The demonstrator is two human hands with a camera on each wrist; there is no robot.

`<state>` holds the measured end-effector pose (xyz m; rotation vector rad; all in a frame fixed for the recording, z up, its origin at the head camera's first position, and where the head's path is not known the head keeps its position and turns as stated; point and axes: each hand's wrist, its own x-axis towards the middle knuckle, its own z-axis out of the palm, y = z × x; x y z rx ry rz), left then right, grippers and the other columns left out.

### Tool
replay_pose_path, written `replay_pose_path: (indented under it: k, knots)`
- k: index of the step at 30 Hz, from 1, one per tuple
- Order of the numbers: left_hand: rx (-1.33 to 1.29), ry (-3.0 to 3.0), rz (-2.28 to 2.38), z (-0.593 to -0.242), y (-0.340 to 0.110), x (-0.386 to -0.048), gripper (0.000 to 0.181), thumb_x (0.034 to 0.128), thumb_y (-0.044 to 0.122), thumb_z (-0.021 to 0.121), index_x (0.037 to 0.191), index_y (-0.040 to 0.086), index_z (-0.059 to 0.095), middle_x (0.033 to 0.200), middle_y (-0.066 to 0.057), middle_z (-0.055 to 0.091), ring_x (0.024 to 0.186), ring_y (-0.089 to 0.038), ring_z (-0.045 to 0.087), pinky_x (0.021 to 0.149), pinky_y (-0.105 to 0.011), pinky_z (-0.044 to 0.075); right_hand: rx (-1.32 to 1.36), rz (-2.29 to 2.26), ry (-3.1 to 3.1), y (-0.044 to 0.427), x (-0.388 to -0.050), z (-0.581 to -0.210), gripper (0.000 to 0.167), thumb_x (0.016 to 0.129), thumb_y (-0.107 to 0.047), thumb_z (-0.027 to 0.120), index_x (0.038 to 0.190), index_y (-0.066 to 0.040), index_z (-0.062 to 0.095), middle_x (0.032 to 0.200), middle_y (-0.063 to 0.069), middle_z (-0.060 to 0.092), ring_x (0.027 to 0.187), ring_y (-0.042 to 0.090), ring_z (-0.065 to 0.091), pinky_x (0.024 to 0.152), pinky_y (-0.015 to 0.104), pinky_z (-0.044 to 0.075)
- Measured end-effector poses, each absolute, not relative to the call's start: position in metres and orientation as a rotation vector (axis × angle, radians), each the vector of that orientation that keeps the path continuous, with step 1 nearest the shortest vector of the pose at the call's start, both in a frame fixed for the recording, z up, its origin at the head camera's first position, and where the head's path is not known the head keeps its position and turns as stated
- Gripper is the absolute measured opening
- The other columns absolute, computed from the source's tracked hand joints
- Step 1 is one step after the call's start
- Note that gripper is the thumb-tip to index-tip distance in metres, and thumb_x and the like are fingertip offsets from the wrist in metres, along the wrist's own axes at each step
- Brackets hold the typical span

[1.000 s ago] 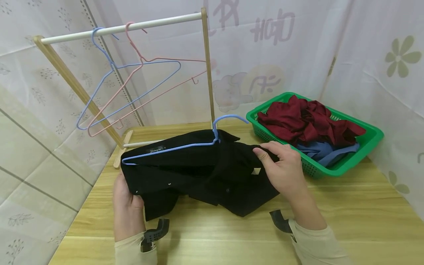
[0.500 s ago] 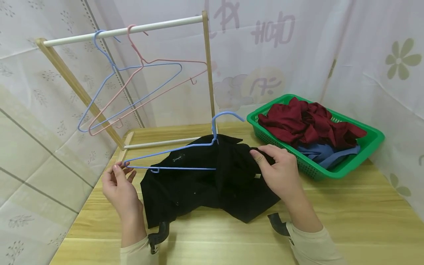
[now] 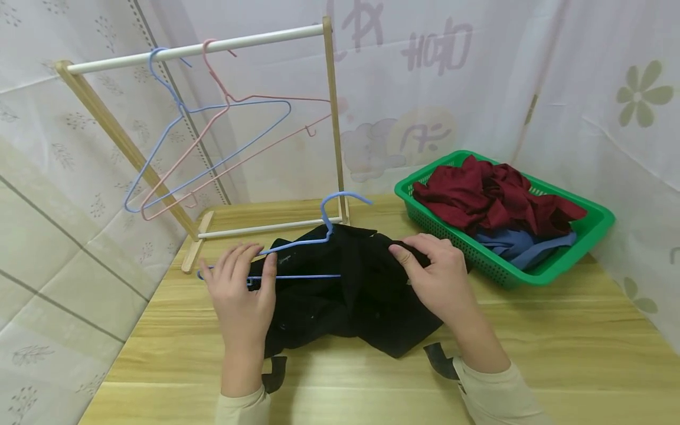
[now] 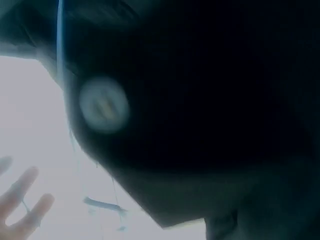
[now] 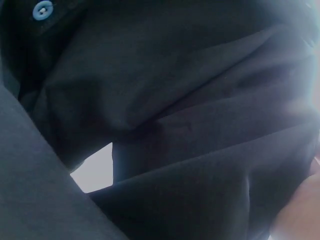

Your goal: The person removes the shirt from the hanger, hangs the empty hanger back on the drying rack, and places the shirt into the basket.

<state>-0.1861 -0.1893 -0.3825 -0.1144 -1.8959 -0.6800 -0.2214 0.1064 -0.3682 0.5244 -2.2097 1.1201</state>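
Note:
A black buttoned shirt [image 3: 319, 301] lies bunched above the table, with a blue hanger [image 3: 303, 242] partly inside it. The hanger's hook stands up from the collar, and its left end sticks out bare past the cloth. My left hand [image 3: 239, 289] holds the shirt's left edge beside the hanger's arm, thumb in front and fingers over the top. My right hand [image 3: 435, 271] pinches the right shoulder between thumb and fingers; the hanger's right arm is hidden in the cloth. Dark fabric with a button [image 4: 104, 105] fills most of the left wrist view; another button [image 5: 43, 10] shows in the right.
Behind on the left stands a wood-and-white rack [image 3: 255, 41] carrying a blue hanger [image 3: 154, 153] and a pink hanger [image 3: 249, 154]. At the back right, a green basket [image 3: 595, 230] contains dark red cloth [image 3: 494, 192] and blue cloth [image 3: 520, 245] on the wooden table [image 3: 361, 389].
My left hand left the shirt's underside, touched the hanger's left end, then moved right onto the shirt edge. Shirt and hanger shifted slightly left and down at the hook. The right hand keeps its pinch.

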Motion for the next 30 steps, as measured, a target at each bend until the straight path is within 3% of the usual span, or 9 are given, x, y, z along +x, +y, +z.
replay_pose_path:
  k: [3,5,7,11,15,19,23,30]
  knots:
    - [-0.193,-1.951,-0.628,-0.384,-0.182,-0.187,0.024,0.0968,0.022,0.079,0.107,0.001,0.076,0.1,-0.017,0.076,0.1,-0.039,0.067,0.111,-0.062,0.045,0.503,1.121,-2.258,0.105,-0.219,-0.368,0.015,0.093,-0.014,0.082,0.105,-0.007,0.08,0.096,0.009,0.08,0.09,0.029,0.068,0.079,0.034,0.041]
    - [-0.219,-1.976,-0.624,-0.386,-0.179,-0.188,0.022,0.097,0.021,0.079,0.103,0.0,0.075,0.094,-0.017,0.072,0.092,-0.037,0.063,0.096,-0.054,0.05,0.485,1.129,-2.287,0.105,-0.218,-0.367,0.02,0.094,-0.017,0.081,0.112,-0.009,0.078,0.097,0.01,0.08,0.089,0.031,0.065,0.078,0.038,0.041]
    - [-0.224,-1.986,-0.663,-0.386,-0.177,-0.189,0.02,0.0972,0.018,0.079,0.098,-0.001,0.073,0.088,-0.016,0.068,0.087,-0.034,0.059,0.087,-0.049,0.047,0.473,1.152,-2.3,0.106,-0.218,-0.367,0.027,0.095,-0.019,0.08,0.121,-0.011,0.074,0.097,0.01,0.08,0.089,0.03,0.065,0.08,0.042,0.044]
    - [-0.195,-1.978,-0.749,-0.387,-0.174,-0.19,0.019,0.0953,0.014,0.08,0.09,-0.002,0.071,0.078,-0.013,0.061,0.081,-0.03,0.055,0.083,-0.044,0.041,0.495,1.172,-2.29,0.109,-0.219,-0.366,0.034,0.099,-0.017,0.076,0.132,-0.012,0.069,0.103,0.009,0.077,0.096,0.027,0.069,0.086,0.041,0.047]
    - [-0.17,-1.958,-0.816,-0.387,-0.172,-0.191,0.018,0.0927,0.011,0.082,0.086,-0.001,0.071,0.074,-0.011,0.057,0.079,-0.027,0.052,0.081,-0.041,0.036,0.581,1.176,-2.307,0.107,-0.218,-0.363,0.032,0.104,-0.017,0.069,0.135,-0.012,0.068,0.123,0.007,0.069,0.106,0.022,0.063,0.088,0.038,0.047]
    - [-0.168,-1.965,-0.833,-0.388,-0.171,-0.191,0.019,0.0928,0.012,0.082,0.086,-0.002,0.071,0.072,-0.011,0.056,0.077,-0.026,0.049,0.082,-0.04,0.035,0.683,1.185,-2.354,0.1,-0.214,-0.359,0.035,0.106,-0.023,0.067,0.139,-0.013,0.067,0.142,0.008,0.062,0.127,0.027,0.06,0.103,0.05,0.051]
    - [-0.177,-1.958,-0.836,-0.389,-0.168,-0.192,0.019,0.0925,0.013,0.083,0.086,-0.001,0.072,0.072,-0.01,0.055,0.077,-0.025,0.049,0.084,-0.04,0.035,0.738,1.146,-2.41,0.092,-0.211,-0.357,0.042,0.104,-0.029,0.069,0.143,-0.014,0.065,0.15,0.005,0.059,0.142,0.027,0.054,0.116,0.056,0.044]
    - [-0.206,-1.903,-0.845,-0.387,-0.165,-0.192,0.018,0.089,0.012,0.086,0.085,0.0,0.072,0.07,-0.01,0.053,0.076,-0.024,0.048,0.082,-0.039,0.033,0.745,1.045,-2.525,0.086,-0.21,-0.359,0.059,0.102,-0.042,0.071,0.154,-0.02,0.054,0.157,0.004,0.056,0.148,0.031,0.049,0.121,0.064,0.033]
